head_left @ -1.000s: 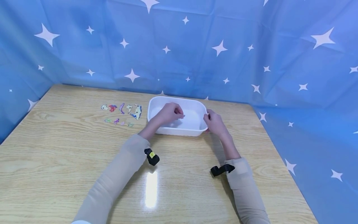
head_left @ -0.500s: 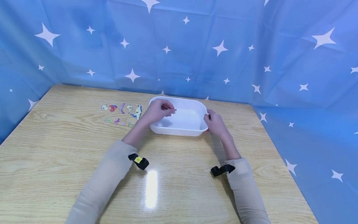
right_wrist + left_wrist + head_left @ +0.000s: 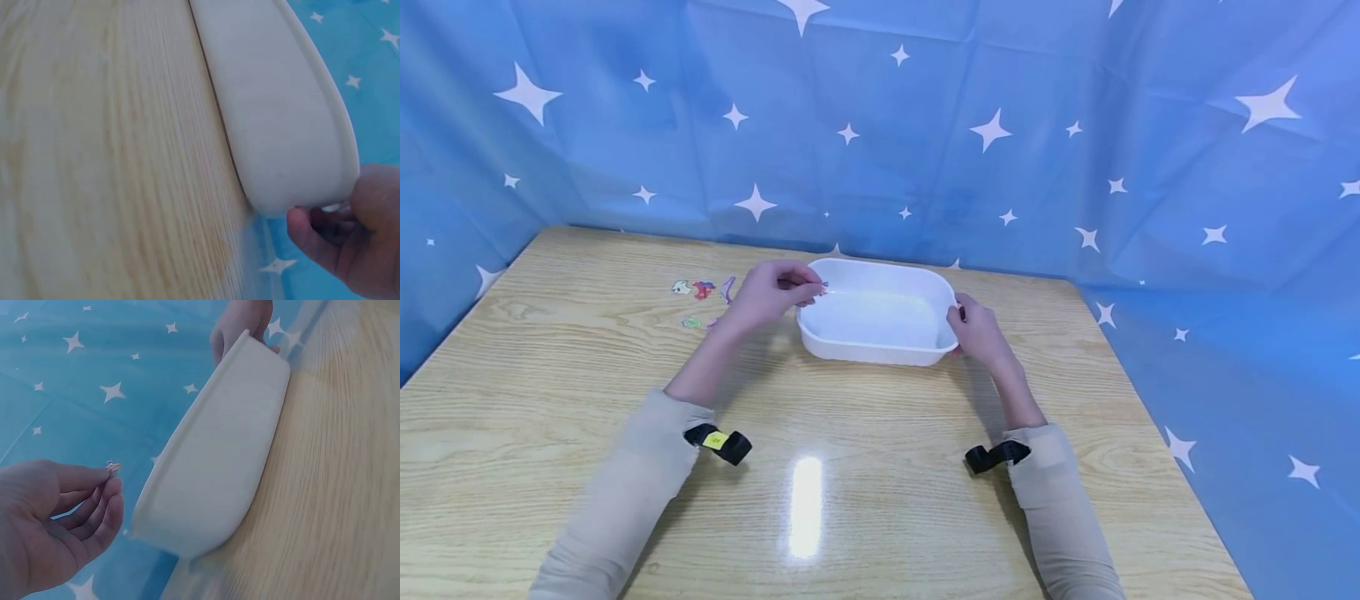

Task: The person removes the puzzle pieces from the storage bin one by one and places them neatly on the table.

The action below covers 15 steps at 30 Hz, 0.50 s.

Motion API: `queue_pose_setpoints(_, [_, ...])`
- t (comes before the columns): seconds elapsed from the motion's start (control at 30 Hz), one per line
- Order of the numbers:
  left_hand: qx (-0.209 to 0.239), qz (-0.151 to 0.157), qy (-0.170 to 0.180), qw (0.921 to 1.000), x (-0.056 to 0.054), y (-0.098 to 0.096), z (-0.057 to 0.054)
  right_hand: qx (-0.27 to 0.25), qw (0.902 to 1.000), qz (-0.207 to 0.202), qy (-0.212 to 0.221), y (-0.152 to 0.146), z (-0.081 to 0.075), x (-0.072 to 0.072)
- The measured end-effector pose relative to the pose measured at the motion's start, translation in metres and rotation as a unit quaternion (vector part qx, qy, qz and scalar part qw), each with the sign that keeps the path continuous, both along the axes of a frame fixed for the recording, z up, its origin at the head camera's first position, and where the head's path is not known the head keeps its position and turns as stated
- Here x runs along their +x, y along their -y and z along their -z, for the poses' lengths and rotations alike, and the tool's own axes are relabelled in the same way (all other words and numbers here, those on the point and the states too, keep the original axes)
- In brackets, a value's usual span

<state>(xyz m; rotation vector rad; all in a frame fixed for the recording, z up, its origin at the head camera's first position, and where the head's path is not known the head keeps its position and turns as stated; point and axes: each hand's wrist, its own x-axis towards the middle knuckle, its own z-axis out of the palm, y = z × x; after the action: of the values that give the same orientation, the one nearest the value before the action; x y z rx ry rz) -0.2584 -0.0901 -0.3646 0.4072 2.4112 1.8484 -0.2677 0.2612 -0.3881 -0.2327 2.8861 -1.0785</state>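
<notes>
My left hand (image 3: pixel 769 293) is over the left end of a white plastic basin (image 3: pixel 880 353). Between its thumb and fingertips it pinches a small flat cut-out piece (image 3: pixel 113 467), pale with orange and dark lines. The right hand (image 3: pixel 979 329) grips the basin's right end, thumb and fingers at the rim. Left of the basin lie more colourful cut-outs: a white one (image 3: pixel 681 287), a red one (image 3: pixel 703 289), a purple one (image 3: pixel 727 288) and a green one (image 3: pixel 691 322). Others are hidden behind my left hand and forearm.
The basin stands on a wood-grain table (image 3: pixel 880 500) near its back edge. A blue curtain (image 3: pixel 880 167) with white stars hangs behind and beside the table. Each forearm wears a black wrist camera.
My left hand has moved left from over the basin's middle to its left end, still pinching the small cut-out. The right hand has stayed at the basin's right end.
</notes>
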Motion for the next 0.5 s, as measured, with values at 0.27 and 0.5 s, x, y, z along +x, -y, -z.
queue_pose_setpoints(0.27, [-0.019,-0.03,0.008,0.9993,0.008,0.039,0.008,0.0,1.0,-0.006,-0.004,-0.001,-0.001,0.001])
queue_pose_setpoints(0.5, [-0.046,-0.053,0.02,0.9973,0.016,0.08,0.015,0.003,1.0,-0.005,-0.002,-0.002,0.0,0.0])
